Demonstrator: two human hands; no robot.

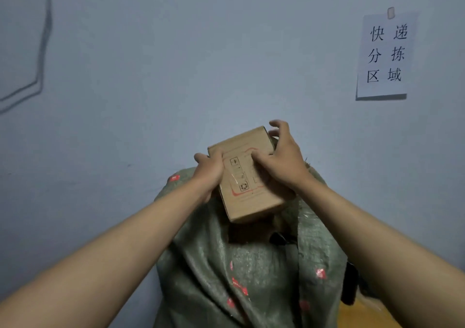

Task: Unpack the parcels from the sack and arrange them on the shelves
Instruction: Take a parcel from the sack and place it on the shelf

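Above the green sack's (226, 264) open mouth, my left hand (208, 174) clamps the cardboard parcel's (247, 176) left edge, my right hand (281, 159) curls over its right, long axis pointing away toward the wall.

We are in a parcel sorting room, plain and workaday. A white paper notice (386, 54) is taped to the bare pale blue-grey wall (201, 50) at upper right, its printed characters reading "快递分拣区域", an express sorting area. Below it a coarse green woven sack (226, 264) with red markings stands against the wall, a taped brown cardboard parcel (247, 174) with printed handling symbols held just above its open mouth.
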